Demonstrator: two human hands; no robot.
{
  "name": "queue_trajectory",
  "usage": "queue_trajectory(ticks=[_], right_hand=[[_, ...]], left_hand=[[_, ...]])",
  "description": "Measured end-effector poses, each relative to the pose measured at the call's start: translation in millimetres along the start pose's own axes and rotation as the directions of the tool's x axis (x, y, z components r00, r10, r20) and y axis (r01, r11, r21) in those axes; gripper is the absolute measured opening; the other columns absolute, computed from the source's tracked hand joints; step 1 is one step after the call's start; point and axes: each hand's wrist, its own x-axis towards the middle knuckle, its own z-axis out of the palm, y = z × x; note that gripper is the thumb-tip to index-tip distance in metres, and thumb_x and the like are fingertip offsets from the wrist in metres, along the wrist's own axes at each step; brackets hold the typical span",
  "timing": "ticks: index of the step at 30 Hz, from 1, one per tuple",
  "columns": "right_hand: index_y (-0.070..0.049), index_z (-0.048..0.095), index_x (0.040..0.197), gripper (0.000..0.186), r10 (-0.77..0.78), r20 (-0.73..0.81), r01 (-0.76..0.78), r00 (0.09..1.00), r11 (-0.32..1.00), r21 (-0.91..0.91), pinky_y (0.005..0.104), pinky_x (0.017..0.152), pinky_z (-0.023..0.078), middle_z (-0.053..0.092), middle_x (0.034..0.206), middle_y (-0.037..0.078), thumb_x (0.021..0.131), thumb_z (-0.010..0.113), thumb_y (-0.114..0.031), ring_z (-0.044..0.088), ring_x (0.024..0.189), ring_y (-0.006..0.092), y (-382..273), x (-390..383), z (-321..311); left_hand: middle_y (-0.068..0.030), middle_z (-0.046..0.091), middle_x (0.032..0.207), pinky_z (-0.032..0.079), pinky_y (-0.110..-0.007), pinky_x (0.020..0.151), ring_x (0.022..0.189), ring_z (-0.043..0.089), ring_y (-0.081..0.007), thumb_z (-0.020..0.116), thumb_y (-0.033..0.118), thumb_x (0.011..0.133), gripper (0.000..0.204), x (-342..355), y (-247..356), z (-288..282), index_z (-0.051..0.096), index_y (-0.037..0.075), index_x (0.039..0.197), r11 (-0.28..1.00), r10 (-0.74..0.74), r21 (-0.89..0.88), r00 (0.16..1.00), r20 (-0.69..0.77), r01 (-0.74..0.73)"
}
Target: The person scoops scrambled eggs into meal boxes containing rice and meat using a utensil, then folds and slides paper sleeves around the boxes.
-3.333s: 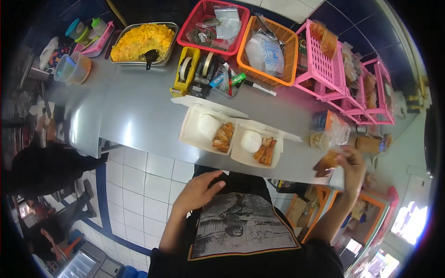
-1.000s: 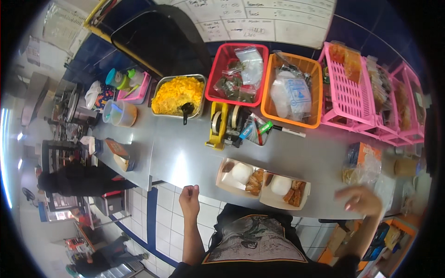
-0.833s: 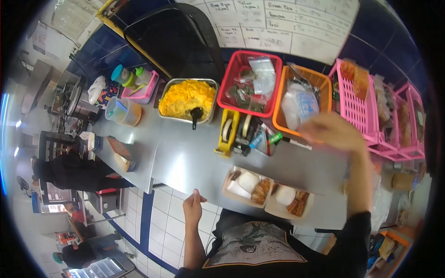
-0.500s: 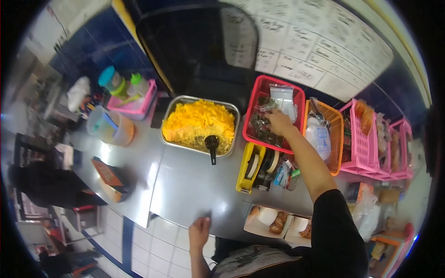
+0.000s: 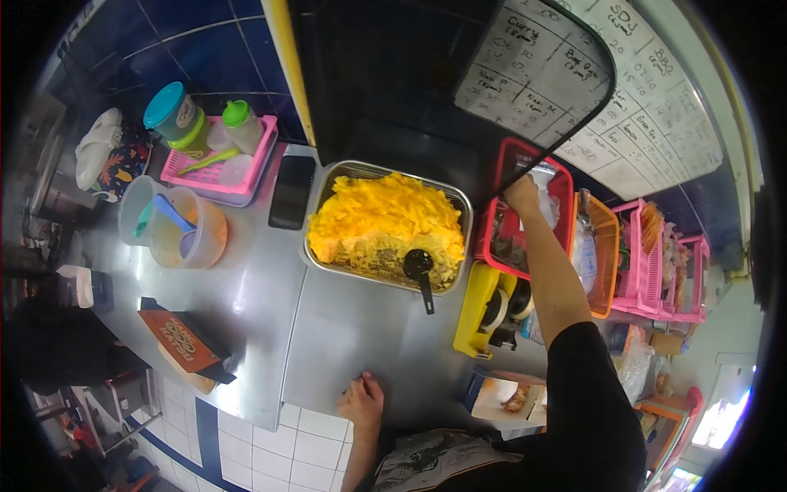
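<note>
My right arm reaches across the counter, with my right hand (image 5: 520, 193) in the red basket (image 5: 564, 246) among small bags of dark contents and clear wrappers; its fingers are largely hidden. My left hand (image 5: 363, 395) is low near the counter's front edge, fingers curled with nothing seen in them. Left of the basket is a steel tray (image 5: 318, 254) of shredded yellow food (image 5: 381, 209) with a black scoop (image 5: 418, 265). A yellow tape dispenser (image 5: 473, 316) sits below the basket. Open food boxes (image 5: 484, 394) with white rice and fried pieces lie partly behind my right arm.
An orange basket (image 5: 607, 246) and pink racks (image 5: 635, 271) stand right. At left are plastic tubs (image 5: 209, 238), a pink tray (image 5: 188, 176), a dark rectangular item (image 5: 291, 193) and an orange printed box (image 5: 180, 336). A person in dark clothes (image 5: 41, 344) is at far left.
My right hand has left the piece it held by the food boxes and moved up into the red basket. The view has swung toward the yellow food tray and back wall.
</note>
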Motion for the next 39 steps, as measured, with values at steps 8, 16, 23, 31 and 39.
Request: queue_trajectory(ticks=[8, 16, 23, 31, 39], right_hand=[[-0.015, 0.078, 0.102, 0.022, -0.328, -0.022, 0.318, 0.944, 0.928, -0.195, 0.05, 0.093, 0.055, 0.072, 0.115, 0.014, 0.084, 0.069, -0.024, 0.064, 0.111, 0.0401, 43.8, 11.8, -0.6], [-0.017, 0.078, 0.102, 0.022, -0.339, -0.097, 0.347, 0.936, 0.934, 0.086, 0.0497, 0.102, 0.05, 0.07, 0.125, 0.009, 0.083, 0.072, -0.027, 0.061, 0.12, 0.0359, 34.3, 6.1, 14.3], [-0.015, 0.077, 0.107, 0.024, -0.539, -0.175, 0.479, 0.824, 0.828, -0.291, 0.054, 0.119, 0.03, 0.07, 0.122, 0.003, 0.088, 0.062, -0.019, 0.056, 0.125, 0.0252, 16.0, -2.4, 25.7], [-0.01, 0.075, 0.086, 0.021, -0.483, -0.208, 0.519, 0.851, 0.833, 0.19, 0.0472, 0.07, 0.053, 0.072, 0.089, 0.019, 0.083, 0.065, -0.029, 0.07, 0.079, 0.0351, 77.9, -19.3, -97.5], [-0.008, 0.073, 0.084, 0.012, -0.726, 0.305, 0.491, 0.616, 0.657, 0.572, 0.0348, 0.076, 0.054, 0.071, 0.083, 0.006, 0.076, 0.082, -0.008, 0.07, 0.081, 0.021, 166.2, -316.3, -258.0]], left_hand=[[-0.0072, 0.06, 0.058, 0.046, -0.042, 0.049, 0.047, 0.059, -0.0302, 0.069, 0.023, 0.094, 0.027, 3.1, -2.1, -5.1, 0.059, 0.013, 0.071, 0.997, 0.013, -0.072, 0.999, 0.031, -0.011], [-0.0112, 0.061, 0.058, 0.047, -0.049, 0.048, 0.05, 0.061, -0.0357, 0.063, 0.028, 0.097, 0.031, 8.7, 6.5, -6.1, 0.058, 0.01, 0.072, 0.997, 0.069, -0.047, 0.998, 0.01, -0.069], [-0.0126, 0.062, 0.059, 0.05, -0.049, 0.05, 0.05, 0.062, -0.0355, 0.066, 0.026, 0.094, 0.03, -3.6, 3.1, -9.5, 0.059, 0.01, 0.07, 0.997, 0.079, 0.017, 0.996, 0.029, -0.079], [-0.0148, 0.062, 0.059, 0.047, -0.051, 0.049, 0.051, 0.061, -0.0377, 0.06, 0.031, 0.1, 0.037, -14.1, 9.3, 0.7, 0.058, 0.009, 0.07, 0.994, 0.107, -0.021, 0.991, 0.085, -0.106], [-0.0112, 0.061, 0.061, 0.045, -0.047, 0.049, 0.052, 0.06, -0.0351, 0.065, 0.028, 0.099, 0.032, 5.9, -1.7, -0.4, 0.06, 0.01, 0.072, 0.998, 0.022, -0.061, 0.997, 0.071, -0.017]])
